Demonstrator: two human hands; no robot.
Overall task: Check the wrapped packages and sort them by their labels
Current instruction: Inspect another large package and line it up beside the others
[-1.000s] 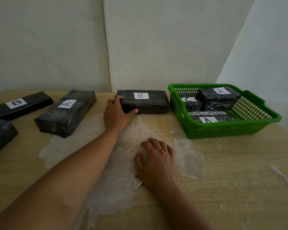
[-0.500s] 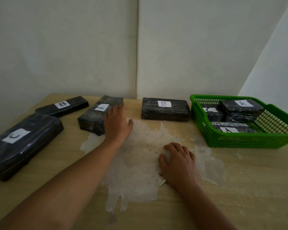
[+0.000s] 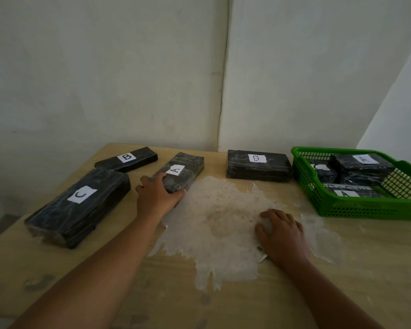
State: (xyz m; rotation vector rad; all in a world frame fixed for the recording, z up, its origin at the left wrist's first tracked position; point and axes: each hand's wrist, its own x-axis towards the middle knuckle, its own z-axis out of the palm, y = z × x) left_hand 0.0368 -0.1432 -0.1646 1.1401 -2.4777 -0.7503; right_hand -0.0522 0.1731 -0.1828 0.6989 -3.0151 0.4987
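Observation:
Several black wrapped packages with white letter labels lie on the wooden table (image 3: 342, 281). My left hand (image 3: 156, 195) grips the near end of the package labelled A (image 3: 184, 170), thumb on its right side. A long package labelled C (image 3: 81, 205) lies to its left, a slim package labelled B (image 3: 127, 159) behind that. A wider B package (image 3: 258, 166) sits at the back centre. My right hand (image 3: 280, 233) rests on the table with fingers curled, holding nothing. The green basket (image 3: 356, 210) at the right holds several packages, with A (image 3: 362, 162) on top.
A pale patch where the surface has peeled (image 3: 218, 224) covers the table's middle under my right hand. White walls meet in a corner right behind the table. The table's left edge runs just beyond the C package.
My left hand let go of the centre B package, moved left and took hold of the A package's near end. The view swung left, bringing the C package in. My right hand stayed put.

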